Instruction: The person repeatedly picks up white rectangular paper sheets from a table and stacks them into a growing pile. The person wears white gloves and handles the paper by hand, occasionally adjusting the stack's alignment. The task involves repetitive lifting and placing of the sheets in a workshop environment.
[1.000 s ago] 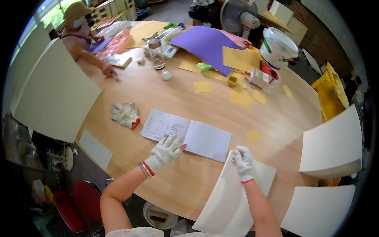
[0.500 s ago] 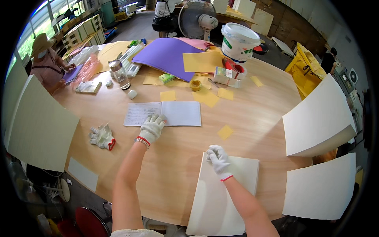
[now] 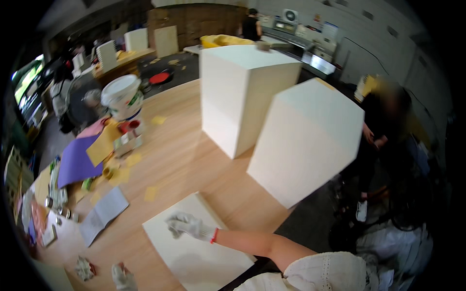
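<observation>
White cotton gloves cover both hands. The right hand point(image 3: 187, 224) lies spread on a flat white board point(image 3: 194, 247) at the table's point(image 3: 194, 160) near edge; the left hand point(image 3: 121, 276), grip unclear, has left the open booklet point(image 3: 103, 215). Two tall white blocks point(image 3: 242, 97) now stand beyond.

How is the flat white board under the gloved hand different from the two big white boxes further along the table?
The flat white board lies flat on the wooden table, while the two white boxes stand upright as tall blocks. The right hand, in a white glove, rests on the board; no hand touches the boxes. The board overhangs the table's near edge; the nearer box sits at the far side edge. All are plain white.
</observation>
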The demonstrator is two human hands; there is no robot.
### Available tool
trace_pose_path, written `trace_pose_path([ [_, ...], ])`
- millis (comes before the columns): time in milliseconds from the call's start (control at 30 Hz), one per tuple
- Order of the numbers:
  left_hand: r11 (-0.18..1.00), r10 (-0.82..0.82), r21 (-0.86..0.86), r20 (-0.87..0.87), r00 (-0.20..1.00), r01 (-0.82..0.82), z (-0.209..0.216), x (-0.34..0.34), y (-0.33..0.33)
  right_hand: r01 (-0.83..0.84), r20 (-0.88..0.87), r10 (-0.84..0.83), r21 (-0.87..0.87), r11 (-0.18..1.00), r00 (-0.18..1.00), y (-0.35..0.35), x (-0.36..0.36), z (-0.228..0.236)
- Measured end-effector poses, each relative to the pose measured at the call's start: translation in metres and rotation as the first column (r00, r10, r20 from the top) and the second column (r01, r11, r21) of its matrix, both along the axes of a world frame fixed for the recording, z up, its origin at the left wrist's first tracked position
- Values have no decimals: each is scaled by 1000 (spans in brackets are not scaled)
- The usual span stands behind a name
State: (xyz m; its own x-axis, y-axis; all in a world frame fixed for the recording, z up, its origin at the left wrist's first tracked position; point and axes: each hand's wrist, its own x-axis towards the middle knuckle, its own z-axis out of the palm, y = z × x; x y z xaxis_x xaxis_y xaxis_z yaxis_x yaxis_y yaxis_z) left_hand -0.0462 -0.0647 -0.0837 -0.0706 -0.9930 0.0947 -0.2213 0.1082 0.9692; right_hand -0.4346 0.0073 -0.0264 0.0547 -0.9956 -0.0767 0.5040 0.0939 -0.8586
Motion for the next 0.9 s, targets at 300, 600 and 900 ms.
trace_pose_path([
  [300,938,-35,-340,91,995,64,146,-216,137,-41,-151,45,29,999,988,305,-184,4],
  [600,363,-184,-671,628,756,646,332,-473,269,480,-295,-505,-157,863,811,450,-388,113],
  [900,8,-274,-524,818,506,852,433,-655,335,689,-33,-725,-286,666,687,499,-446,87],
])
